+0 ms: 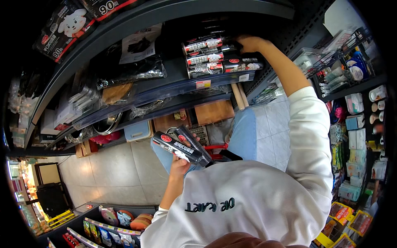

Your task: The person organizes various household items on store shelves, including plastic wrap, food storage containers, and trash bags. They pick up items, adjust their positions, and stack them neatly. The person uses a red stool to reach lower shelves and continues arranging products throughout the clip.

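My left hand (180,165) is closed around two black rolls of bin bags, held over my lap. The front roll (178,148) has a red round logo and a white cartoon dog; the other roll (193,143) lies against it, tilted. My right hand (252,44) reaches onto the dark shelf, close behind stacked rolls of the same kind (204,57). Its fingertips are blurred in shadow, so any hold there is unclear. Another roll (243,64) lies at the shelf's front, right of the stack and below my right hand.
Clear plastic edging with price tags (203,84) runs along the shelf. Flat black packages (133,69) lie left of the rolls. Below are wooden boards (214,112) and a blue-and-white cutting board (138,130). Stocked racks (355,139) stand at right, with a lower display (113,229) behind me.
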The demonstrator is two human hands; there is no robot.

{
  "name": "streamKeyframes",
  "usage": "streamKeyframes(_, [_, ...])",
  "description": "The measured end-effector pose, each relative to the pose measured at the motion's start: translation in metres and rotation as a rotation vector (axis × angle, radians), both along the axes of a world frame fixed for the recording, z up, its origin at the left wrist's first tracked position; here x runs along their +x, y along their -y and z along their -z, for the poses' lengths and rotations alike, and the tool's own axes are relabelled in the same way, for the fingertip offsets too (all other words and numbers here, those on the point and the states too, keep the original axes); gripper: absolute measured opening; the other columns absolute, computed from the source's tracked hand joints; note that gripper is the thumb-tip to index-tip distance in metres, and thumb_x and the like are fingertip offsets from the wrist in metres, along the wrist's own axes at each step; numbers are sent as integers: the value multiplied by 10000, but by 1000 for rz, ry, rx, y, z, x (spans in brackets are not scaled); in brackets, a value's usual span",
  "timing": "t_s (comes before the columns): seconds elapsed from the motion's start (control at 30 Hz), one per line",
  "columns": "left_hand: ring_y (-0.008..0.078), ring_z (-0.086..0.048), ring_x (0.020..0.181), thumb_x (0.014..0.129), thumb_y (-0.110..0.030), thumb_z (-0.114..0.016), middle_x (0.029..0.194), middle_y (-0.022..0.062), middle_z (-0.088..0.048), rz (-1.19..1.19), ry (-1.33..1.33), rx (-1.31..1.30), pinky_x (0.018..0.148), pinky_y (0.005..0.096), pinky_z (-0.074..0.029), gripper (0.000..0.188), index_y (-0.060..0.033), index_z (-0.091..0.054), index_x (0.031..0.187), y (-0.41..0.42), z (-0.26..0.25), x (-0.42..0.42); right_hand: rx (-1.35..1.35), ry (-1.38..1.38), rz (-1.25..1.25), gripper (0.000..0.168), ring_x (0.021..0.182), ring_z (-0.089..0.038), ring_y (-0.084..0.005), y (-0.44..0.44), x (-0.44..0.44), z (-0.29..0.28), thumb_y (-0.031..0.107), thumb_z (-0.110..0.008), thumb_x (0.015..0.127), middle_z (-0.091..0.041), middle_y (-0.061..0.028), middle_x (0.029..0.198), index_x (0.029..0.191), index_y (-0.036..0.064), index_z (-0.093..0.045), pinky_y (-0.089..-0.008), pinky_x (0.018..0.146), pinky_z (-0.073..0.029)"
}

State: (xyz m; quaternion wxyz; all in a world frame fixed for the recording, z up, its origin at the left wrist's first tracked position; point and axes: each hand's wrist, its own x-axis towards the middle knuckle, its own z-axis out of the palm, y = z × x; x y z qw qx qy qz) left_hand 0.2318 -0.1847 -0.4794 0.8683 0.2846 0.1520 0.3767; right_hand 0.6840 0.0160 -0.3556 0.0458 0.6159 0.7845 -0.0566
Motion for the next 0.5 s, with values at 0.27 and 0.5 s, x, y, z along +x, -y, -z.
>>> streamKeyframes(0.27, [333,-351,1265,569,-202,-814,1353,145,-365,-11,60,-83,1007,527,-350,917,-58,-336,1338,0,-10,10,-290,-80,206,552,1077,-532,-289,9,-5,-21,154,-663,694,-537,-188,1183,1211,38,-508,-339,914,-422])
streamKeyframes(0.5, [343,-350,1264,565,-210,-819,1349,157,-361,-38,40,-90,1011,535,-342,881,-63,-366,1307,1,-4,8,-137,-167,190,531,1002,-569,-277,18,-6,-21,174,-643,720,-597,-168,1087,1214,38,-503,-337,855,-447])
